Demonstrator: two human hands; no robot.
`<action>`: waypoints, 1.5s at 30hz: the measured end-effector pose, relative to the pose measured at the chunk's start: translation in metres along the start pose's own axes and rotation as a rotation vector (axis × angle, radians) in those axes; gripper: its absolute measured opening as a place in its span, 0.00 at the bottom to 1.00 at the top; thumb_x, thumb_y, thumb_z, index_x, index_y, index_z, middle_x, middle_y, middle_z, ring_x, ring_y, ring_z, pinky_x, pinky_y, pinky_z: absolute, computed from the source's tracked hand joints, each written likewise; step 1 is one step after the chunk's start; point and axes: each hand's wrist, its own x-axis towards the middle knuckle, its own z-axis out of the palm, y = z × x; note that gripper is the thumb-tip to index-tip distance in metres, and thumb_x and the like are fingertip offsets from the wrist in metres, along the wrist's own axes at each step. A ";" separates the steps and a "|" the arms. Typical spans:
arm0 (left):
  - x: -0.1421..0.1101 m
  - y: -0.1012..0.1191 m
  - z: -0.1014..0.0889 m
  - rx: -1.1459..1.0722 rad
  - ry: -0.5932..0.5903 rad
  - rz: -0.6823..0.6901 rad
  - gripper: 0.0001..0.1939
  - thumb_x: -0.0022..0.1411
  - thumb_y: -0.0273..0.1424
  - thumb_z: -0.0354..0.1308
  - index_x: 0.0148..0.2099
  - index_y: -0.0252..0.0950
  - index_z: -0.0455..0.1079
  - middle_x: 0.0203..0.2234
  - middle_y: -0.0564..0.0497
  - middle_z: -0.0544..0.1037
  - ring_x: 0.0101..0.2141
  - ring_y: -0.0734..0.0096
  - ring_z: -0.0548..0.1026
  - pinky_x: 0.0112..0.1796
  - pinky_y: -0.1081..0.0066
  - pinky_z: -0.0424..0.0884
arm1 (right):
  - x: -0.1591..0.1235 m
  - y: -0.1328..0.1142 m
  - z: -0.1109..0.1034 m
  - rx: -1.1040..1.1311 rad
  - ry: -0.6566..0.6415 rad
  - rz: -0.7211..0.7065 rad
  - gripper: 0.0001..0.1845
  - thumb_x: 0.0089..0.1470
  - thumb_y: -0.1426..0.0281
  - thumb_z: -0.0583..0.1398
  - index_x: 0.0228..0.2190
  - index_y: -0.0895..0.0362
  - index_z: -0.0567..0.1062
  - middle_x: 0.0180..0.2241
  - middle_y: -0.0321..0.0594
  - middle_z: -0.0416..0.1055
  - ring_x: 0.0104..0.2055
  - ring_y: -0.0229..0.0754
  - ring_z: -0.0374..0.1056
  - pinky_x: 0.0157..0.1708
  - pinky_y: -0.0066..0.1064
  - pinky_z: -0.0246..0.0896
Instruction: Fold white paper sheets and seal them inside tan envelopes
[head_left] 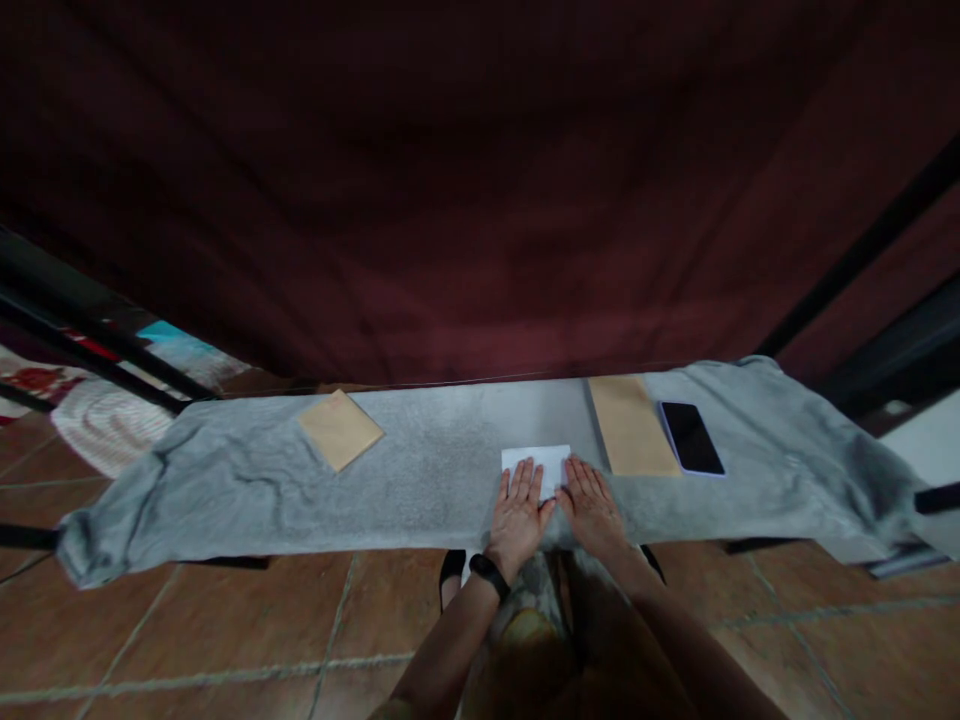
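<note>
A white sheet of paper [541, 462] lies on a long bench covered with a grey blanket [420, 470]. My left hand [519, 510] lies flat on the paper's near left part, fingers stretched out, with a black band on the wrist. My right hand [592, 503] rests flat beside it at the paper's near right corner, fingers extended. Neither hand grips anything.
A tan envelope [632, 425] lies to the right of the paper, with a black phone [691, 437] beside it. A smaller tan envelope [340, 428] sits to the left. A dark red curtain [450, 200] hangs behind. Brown tiled floor [225, 630] lies below.
</note>
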 end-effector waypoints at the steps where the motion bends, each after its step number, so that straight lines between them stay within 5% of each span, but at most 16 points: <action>1: 0.000 0.000 0.000 0.002 0.004 -0.006 0.31 0.74 0.43 0.43 0.72 0.34 0.49 0.70 0.43 0.54 0.70 0.61 0.50 0.67 0.51 0.52 | 0.002 0.000 0.001 0.001 0.013 0.027 0.31 0.69 0.63 0.47 0.66 0.66 0.58 0.65 0.56 0.60 0.67 0.54 0.55 0.64 0.49 0.51; 7: 0.000 0.000 0.000 0.016 0.021 -0.001 0.31 0.73 0.43 0.44 0.72 0.34 0.51 0.70 0.43 0.54 0.70 0.60 0.50 0.67 0.50 0.52 | 0.012 -0.004 0.008 0.024 0.046 0.152 0.30 0.67 0.64 0.49 0.64 0.68 0.61 0.64 0.59 0.62 0.66 0.56 0.56 0.62 0.50 0.52; 19: 0.012 0.009 -0.006 -0.046 0.001 -0.083 0.26 0.74 0.36 0.41 0.69 0.34 0.57 0.68 0.41 0.60 0.68 0.56 0.56 0.65 0.49 0.56 | 0.010 -0.006 0.008 0.004 0.076 0.146 0.28 0.67 0.66 0.48 0.63 0.67 0.61 0.63 0.57 0.63 0.66 0.53 0.57 0.63 0.48 0.52; 26: 0.030 0.020 0.005 -0.080 -0.038 -0.004 0.26 0.74 0.33 0.40 0.70 0.38 0.55 0.70 0.50 0.56 0.69 0.63 0.51 0.68 0.51 0.51 | 0.008 -0.011 0.004 -0.046 0.080 0.133 0.27 0.66 0.72 0.46 0.64 0.66 0.61 0.63 0.56 0.64 0.65 0.52 0.58 0.64 0.47 0.50; 45: 0.017 -0.028 0.000 0.038 -0.008 -0.136 0.29 0.72 0.31 0.40 0.73 0.35 0.49 0.69 0.44 0.56 0.69 0.61 0.52 0.66 0.52 0.54 | 0.009 -0.010 0.006 -0.002 0.098 0.138 0.30 0.66 0.68 0.47 0.67 0.64 0.55 0.64 0.56 0.62 0.65 0.54 0.58 0.64 0.50 0.51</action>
